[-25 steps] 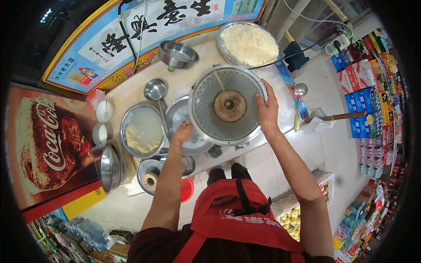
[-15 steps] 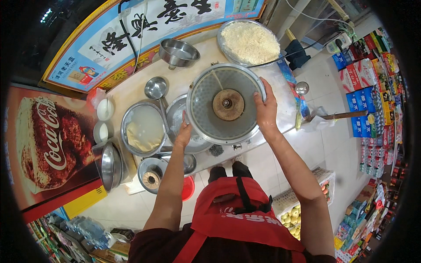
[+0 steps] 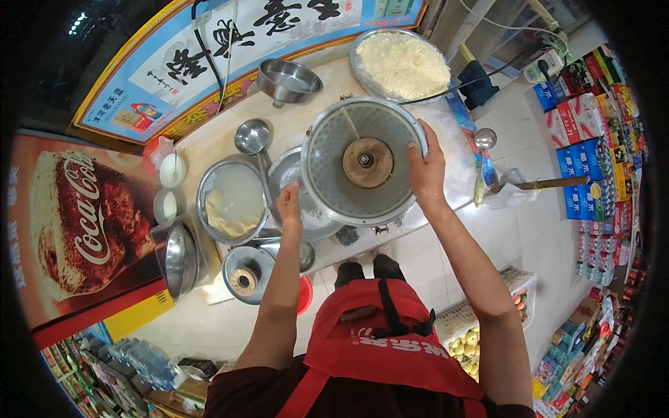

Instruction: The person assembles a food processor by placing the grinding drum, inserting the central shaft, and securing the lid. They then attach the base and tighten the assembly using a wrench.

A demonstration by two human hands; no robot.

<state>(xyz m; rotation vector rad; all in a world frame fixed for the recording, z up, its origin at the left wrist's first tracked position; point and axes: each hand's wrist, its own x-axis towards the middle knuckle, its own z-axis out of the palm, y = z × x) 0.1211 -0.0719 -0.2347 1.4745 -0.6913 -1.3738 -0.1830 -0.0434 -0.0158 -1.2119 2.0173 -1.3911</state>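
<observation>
A round steel grinder drum (image 3: 327, 191), its inner wall lined with mesh, stands over the counter's middle. Inside it sits a brown grinding disc (image 3: 367, 162) with a bolt at its centre. My right hand (image 3: 426, 171) grips the drum's right rim, thumb over the edge. Just off the left rim is my left hand (image 3: 289, 205), its loosely bent fingers holding nothing I can see. Below that hand lies a shallow steel basin (image 3: 313, 226) with whitish residue. Left of it, a steel bowl (image 3: 209, 230) contains milky liquid and a yellowish cloth (image 3: 228, 214). A ladle (image 3: 252, 137) rests between them.
At the back right is a large basin of pale crumbly mash (image 3: 404, 66). A steel hopper (image 3: 289, 82) stands behind the drum. Front left, a steel pot (image 3: 261, 285) holds another ring-shaped disc (image 3: 242, 281). Stacked bowls (image 3: 180, 258) edge the counter. A fruit crate (image 3: 456, 320) is on the floor.
My left hand has come off the drum's left rim and moved slightly down and away. My right hand keeps its place on the right rim. The view has shifted a little.
</observation>
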